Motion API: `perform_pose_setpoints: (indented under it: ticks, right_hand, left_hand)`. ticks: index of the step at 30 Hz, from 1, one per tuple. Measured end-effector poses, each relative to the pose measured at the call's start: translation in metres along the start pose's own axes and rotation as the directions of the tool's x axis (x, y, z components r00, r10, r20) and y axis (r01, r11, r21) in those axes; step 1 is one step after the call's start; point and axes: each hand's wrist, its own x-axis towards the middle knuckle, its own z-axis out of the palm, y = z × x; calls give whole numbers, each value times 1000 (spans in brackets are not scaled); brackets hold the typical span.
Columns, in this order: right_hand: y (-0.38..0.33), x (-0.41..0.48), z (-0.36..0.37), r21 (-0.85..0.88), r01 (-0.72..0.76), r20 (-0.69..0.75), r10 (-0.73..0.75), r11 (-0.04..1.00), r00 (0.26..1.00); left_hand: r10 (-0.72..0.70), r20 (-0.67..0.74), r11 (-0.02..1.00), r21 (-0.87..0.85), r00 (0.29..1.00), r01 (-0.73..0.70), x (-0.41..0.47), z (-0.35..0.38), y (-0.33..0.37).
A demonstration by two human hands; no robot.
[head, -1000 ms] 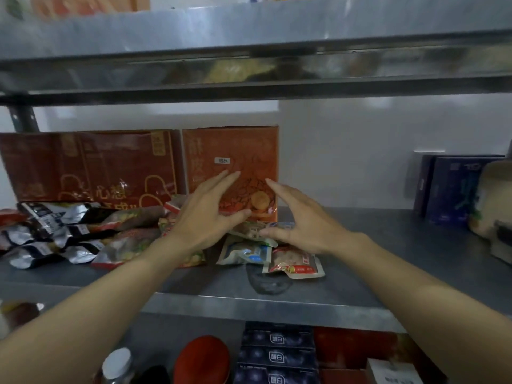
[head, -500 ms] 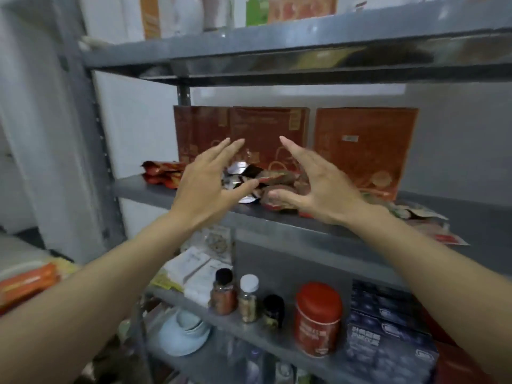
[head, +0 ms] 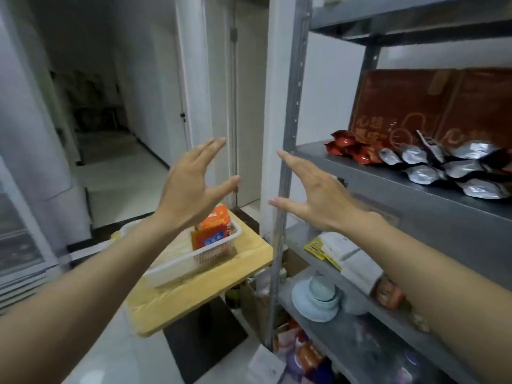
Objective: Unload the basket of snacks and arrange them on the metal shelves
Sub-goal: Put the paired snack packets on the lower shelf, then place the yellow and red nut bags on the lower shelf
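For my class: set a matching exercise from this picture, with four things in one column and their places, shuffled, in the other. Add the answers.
Things:
1. white basket
2. silver foil packets
3. pale bowls
4. orange packets

Places:
A. on a lower shelf
B. inside the basket
C. on the wooden table
D. in front of the red-brown boxes

Pairs: 1-C, 2-D, 3-A, 4-B

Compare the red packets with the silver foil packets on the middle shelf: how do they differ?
Colour: the red packets are glossy red; the silver foil packets are silver with black parts.
Place: the red packets lie at the end of the metal shelf by the post; the silver foil packets lie farther along.
Number: the red packets are few, the silver foil packets more.
Both lie on the same shelf, before the brown boxes.
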Motion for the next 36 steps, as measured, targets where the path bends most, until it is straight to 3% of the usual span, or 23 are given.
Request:
perform_pose_setpoints:
  ticks: [8, 14, 20, 30, 36]
  right_hand:
    - [5, 102, 128, 180, 76, 113, -97, 981, 989]
    - [41, 162, 223, 272, 26, 244, -96, 962, 965]
    - [73, 196, 308, 336, -116, 386, -24, 935, 922]
    - [110, 187, 421, 305, -212, 472, 46, 928, 880]
    - [131, 183, 459, 355, -234, 535, 9, 905, 845]
  left_hand:
    - [-156, 12, 983, 99, 988, 154, 5, 7, -130]
    - [-238, 94, 968, 108, 967, 228, 18, 50, -214]
    - [-320, 182, 947, 40, 930, 319, 21, 101, -285]
    - [-254, 528, 939, -65, 811, 337, -4, 198, -397]
    - [-288, 591, 919, -49, 754, 390, -17, 239, -427]
